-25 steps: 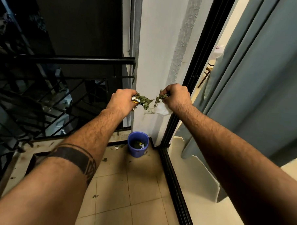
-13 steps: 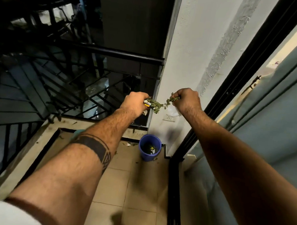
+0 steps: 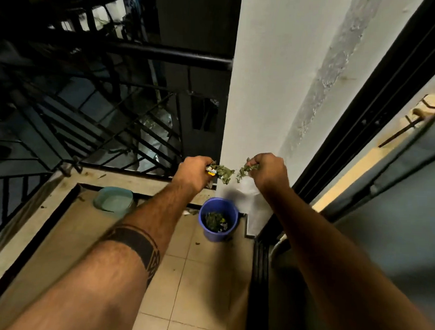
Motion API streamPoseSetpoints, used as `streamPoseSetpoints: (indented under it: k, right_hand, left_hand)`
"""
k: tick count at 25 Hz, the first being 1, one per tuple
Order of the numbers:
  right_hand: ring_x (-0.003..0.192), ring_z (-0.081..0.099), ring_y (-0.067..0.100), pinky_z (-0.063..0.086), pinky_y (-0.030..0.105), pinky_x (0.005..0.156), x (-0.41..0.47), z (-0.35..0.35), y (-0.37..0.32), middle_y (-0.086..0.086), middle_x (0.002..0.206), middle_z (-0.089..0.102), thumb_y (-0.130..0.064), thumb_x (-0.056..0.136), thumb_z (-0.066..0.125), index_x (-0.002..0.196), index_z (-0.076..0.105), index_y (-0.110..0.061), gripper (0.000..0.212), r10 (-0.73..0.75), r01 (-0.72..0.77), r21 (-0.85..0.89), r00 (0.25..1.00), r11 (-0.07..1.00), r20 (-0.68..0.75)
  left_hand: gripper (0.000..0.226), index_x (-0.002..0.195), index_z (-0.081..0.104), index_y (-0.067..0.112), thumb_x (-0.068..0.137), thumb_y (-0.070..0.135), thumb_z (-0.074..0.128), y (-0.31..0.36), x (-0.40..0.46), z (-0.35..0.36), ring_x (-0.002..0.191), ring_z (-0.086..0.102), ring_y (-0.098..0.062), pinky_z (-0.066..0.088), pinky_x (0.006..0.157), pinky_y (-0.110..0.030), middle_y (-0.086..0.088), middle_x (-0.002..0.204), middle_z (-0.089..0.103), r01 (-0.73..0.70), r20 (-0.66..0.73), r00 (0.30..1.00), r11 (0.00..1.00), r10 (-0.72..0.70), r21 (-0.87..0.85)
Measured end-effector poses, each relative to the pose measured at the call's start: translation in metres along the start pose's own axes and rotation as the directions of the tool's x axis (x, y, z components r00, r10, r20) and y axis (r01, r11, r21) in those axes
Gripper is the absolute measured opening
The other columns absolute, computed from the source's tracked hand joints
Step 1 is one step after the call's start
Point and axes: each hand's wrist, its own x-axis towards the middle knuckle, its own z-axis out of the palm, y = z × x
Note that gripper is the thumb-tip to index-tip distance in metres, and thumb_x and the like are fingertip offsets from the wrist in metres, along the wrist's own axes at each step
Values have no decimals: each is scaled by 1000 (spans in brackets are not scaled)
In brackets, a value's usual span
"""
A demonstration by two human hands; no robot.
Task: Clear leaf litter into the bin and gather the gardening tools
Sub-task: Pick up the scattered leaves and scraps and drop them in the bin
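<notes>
Both arms reach out over the balcony floor. My left hand (image 3: 193, 171) grips a clump of green leaf litter (image 3: 222, 171) together with a small yellow and white scrap. My right hand (image 3: 269, 171) grips a second clump of leaves (image 3: 246, 170). The two clumps hang apart with a small gap between them. Both hands are held high above the blue bin (image 3: 217, 222), which stands on the tiles in the corner by the white wall and holds leaves and scraps.
A teal basin (image 3: 114, 200) sits on the floor left of the bin. Black railing (image 3: 141, 54) runs along the balcony edge. A white pillar (image 3: 277, 80) and black sliding door frame (image 3: 350, 120) stand at right. Small leaf bits lie on the tiles.
The view has tilted down and moved closer to the bin. Both hands keep their leaves; the clumps, joined before, now hang apart. The teal basin has come into view.
</notes>
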Motion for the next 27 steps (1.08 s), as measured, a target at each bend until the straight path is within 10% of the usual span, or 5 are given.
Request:
streamPoseSetpoints:
  k: [8, 20, 27]
  right_hand:
    - [95, 66, 25, 47, 24, 83, 98, 228, 145, 5, 106, 74, -12, 91, 66, 98, 76, -21, 15, 47, -46, 38, 998, 998, -36]
    - [115, 61, 31, 45, 28, 95, 203, 536, 326, 13, 126, 65, -3, 93, 54, 121, 67, -14, 33, 80, -65, 113, 988, 991, -129]
    - [139, 45, 28, 35, 31, 112, 205, 552, 329, 12, 153, 46, -5, 90, 59, 153, 40, -14, 67, 32, -31, -9, 996, 999, 83]
  left_hand:
    - [9, 83, 65, 27, 86, 21, 71, -143, 121, 219, 82, 71, -24, 58, 78, -36, -2, 84, 74, -10, 4, 1000, 1000, 10, -26]
    - [33, 119, 68, 18, 86, 18, 68, -326, 242, 522, 112, 63, -32, 48, 90, -32, -12, 120, 69, -22, -33, 999, 1000, 23, 16]
    - [105, 159, 13, 10, 80, 14, 81, -330, 262, 543, 153, 17, -23, 16, 120, -25, -12, 166, 16, -100, 281, 953, 994, 110, -50]
